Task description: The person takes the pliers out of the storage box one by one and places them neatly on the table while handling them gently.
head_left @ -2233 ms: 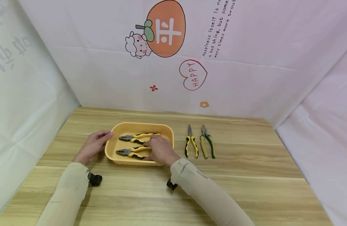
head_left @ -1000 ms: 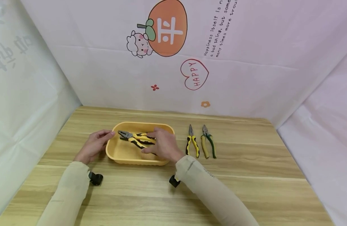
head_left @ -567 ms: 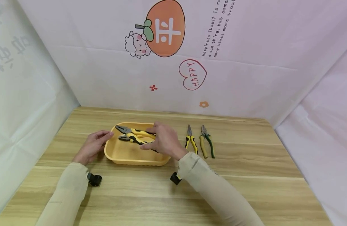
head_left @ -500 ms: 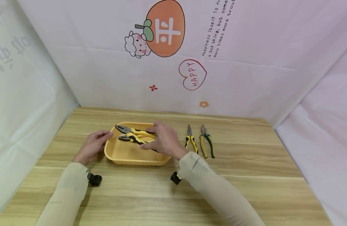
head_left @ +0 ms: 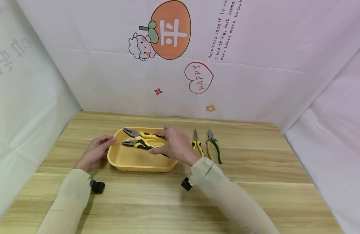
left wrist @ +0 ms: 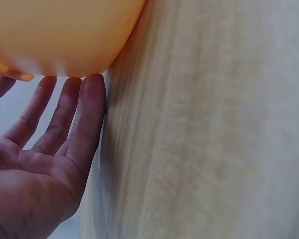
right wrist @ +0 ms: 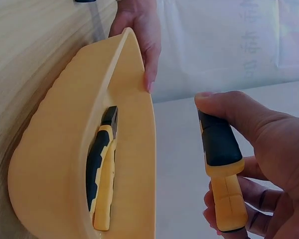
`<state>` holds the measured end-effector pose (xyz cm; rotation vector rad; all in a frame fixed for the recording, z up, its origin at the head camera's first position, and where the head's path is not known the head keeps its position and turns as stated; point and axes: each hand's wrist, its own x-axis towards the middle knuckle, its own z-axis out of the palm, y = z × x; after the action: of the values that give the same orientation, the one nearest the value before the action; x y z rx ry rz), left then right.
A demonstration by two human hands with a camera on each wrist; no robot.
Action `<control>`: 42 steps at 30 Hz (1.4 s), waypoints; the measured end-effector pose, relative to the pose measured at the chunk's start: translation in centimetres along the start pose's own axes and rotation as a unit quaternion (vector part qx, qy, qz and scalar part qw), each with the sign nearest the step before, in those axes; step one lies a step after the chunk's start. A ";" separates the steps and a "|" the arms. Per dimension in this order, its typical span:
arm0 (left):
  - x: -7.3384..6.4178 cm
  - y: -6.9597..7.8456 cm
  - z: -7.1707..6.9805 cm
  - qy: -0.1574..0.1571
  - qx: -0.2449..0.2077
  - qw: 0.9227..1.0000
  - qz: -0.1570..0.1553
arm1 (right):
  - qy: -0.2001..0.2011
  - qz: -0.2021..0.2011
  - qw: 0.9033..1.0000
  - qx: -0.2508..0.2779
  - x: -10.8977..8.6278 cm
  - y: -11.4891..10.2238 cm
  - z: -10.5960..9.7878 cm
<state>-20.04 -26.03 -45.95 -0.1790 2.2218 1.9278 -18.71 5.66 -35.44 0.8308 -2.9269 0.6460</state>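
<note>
My right hand [head_left: 180, 144] grips the yellow-and-black handles of a pair of combination pliers [head_left: 134, 133], held above the yellow plastic tray [head_left: 143, 168]. In the right wrist view the handle ends [right wrist: 225, 164] sit between thumb and fingers, apart from the tray. Below them a second pair of yellow-and-black pliers [head_left: 129, 143] lies in the tray, its handles partly covered in the head view. At the tray's left end my left hand [head_left: 95, 152] touches the outer wall with nearly straight fingertips [left wrist: 93, 89], the thumb at the rim.
Right of the tray, yellow-and-black needle-nose pliers [head_left: 195, 135] and green-and-yellow pliers [head_left: 217, 150] lie on the wooden table [head_left: 150, 201]; my right hand and arm partly cover them. A printed white cloth [head_left: 244, 87] hangs behind the table.
The front pair of pliers has been gripped and lifted off the tray floor, moving up and back, then slightly right. The left hand stays at the tray's end.
</note>
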 end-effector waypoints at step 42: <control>-0.2 0.2 0.1 -0.004 0.008 1.000 0.000 | 0.048 0.056 0.997 0.000 -2.5 5.2 -1.6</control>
<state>-19.93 -25.92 -45.70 -0.1689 2.2316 1.9070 -19.33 11.55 -36.35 0.6194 -2.9023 0.6721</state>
